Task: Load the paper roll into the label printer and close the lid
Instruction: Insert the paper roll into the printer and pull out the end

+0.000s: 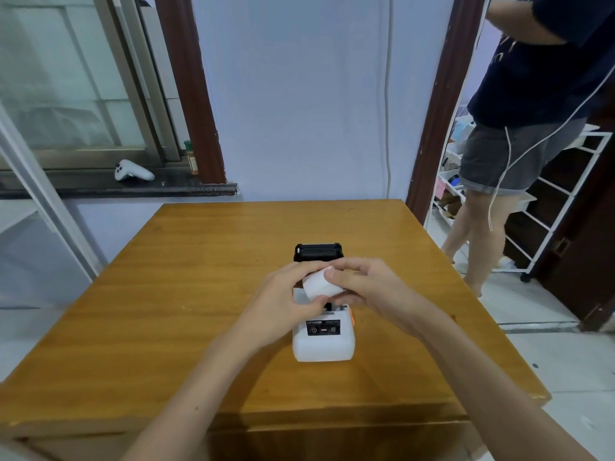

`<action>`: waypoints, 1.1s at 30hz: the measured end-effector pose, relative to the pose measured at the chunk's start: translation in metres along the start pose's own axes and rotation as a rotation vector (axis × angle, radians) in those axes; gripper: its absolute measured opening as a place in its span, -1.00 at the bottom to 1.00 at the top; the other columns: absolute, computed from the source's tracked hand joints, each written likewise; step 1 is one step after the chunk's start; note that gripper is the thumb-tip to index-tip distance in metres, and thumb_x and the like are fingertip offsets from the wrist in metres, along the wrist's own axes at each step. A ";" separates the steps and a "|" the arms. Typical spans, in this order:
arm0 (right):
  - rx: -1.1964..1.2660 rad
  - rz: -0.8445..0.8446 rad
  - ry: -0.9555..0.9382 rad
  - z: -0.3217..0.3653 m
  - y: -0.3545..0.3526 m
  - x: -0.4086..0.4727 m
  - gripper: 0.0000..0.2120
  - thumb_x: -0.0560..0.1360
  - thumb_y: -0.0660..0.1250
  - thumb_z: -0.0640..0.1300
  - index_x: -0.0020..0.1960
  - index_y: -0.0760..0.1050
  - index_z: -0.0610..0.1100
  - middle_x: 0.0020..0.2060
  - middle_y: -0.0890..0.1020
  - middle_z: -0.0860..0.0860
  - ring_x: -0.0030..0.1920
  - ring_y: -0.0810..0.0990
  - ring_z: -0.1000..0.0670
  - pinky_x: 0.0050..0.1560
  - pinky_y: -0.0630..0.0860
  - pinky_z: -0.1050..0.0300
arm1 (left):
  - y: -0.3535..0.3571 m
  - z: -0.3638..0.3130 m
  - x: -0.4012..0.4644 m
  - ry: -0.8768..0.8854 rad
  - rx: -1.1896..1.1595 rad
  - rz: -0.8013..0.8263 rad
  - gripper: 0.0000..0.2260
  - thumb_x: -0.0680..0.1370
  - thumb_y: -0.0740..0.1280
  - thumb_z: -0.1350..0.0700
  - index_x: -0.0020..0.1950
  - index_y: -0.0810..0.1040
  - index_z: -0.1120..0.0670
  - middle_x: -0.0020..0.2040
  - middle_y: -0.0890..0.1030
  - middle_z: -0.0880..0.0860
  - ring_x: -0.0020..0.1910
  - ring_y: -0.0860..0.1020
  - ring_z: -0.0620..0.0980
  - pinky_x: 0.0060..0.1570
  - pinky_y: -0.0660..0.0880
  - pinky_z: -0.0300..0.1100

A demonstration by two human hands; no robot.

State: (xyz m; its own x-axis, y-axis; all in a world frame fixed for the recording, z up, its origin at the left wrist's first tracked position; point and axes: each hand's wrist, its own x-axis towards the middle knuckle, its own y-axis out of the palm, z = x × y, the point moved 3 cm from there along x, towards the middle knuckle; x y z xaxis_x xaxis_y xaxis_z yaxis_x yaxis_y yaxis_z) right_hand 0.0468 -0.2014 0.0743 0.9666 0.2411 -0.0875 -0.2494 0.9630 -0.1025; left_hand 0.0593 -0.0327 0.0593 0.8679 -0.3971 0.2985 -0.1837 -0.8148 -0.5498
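While held above the white label printer (322, 344) on the wooden table (186, 294), paper roll (321, 286) grasped jointly by left hand (283, 304) and right hand (369, 287); black lid (317, 252) raised open.

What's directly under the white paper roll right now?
The white label printer with its black lid open sits below the white paper roll, held by both hands. Its paper bay is hidden.

Printer (322, 344): dark front panel (322, 327) carries small white lettering, too blurred to read; power symbol on round button at panel's left. No other readable text, numbers or signs anywhere.
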 end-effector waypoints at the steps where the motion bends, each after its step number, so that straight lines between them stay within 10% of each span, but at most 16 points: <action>1: -0.032 -0.006 0.003 0.000 -0.002 0.001 -0.78 0.49 0.43 -0.07 0.12 0.62 -0.06 0.00 0.73 -0.09 -0.06 0.69 -0.03 0.21 0.57 -0.05 | 0.000 0.002 0.001 -0.015 -0.005 0.015 -0.56 0.45 0.45 0.10 0.30 0.54 -0.21 0.15 0.64 -0.16 0.16 0.59 -0.16 0.21 0.54 -0.01; 16: 0.111 -0.125 0.088 -0.025 -0.007 0.020 -0.81 0.50 0.40 -0.14 0.05 0.66 -0.21 -0.22 0.65 -0.12 -0.30 0.58 0.01 -0.18 0.52 0.10 | -0.002 0.014 -0.003 -0.116 -0.243 0.075 -0.52 0.51 0.31 0.43 0.28 0.51 -0.07 0.19 0.62 -0.02 0.11 0.61 -0.10 0.15 0.55 -0.21; 22: 0.142 -0.094 0.084 -0.024 -0.006 0.023 -0.79 0.50 0.40 -0.12 0.06 0.65 -0.22 -0.23 0.69 -0.12 -0.30 0.58 0.02 -0.24 0.49 0.16 | -0.002 0.014 0.001 -0.126 -0.288 0.020 -0.57 0.51 0.42 0.35 0.21 0.56 -0.13 0.08 0.64 -0.24 -0.05 0.60 -0.25 0.06 0.57 -0.24; 33: -0.132 -0.017 0.085 -0.018 -0.009 0.018 -0.76 0.53 0.35 -0.01 0.08 0.63 -0.15 -0.18 0.70 -0.04 -0.24 0.60 0.03 -0.22 0.45 0.15 | 0.003 0.022 -0.001 -0.148 -0.345 -0.052 -0.63 0.49 0.44 0.36 0.09 0.65 -0.11 -0.05 0.72 -0.07 -0.14 0.62 -0.13 -0.02 0.61 -0.08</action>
State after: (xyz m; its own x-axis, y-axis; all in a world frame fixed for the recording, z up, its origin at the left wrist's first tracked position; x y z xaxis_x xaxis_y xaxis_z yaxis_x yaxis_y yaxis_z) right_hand 0.0658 -0.2079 0.0562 0.9636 0.2085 -0.1675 -0.2442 0.9412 -0.2335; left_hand 0.0680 -0.0249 0.0401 0.9327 -0.3069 0.1893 -0.2606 -0.9366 -0.2342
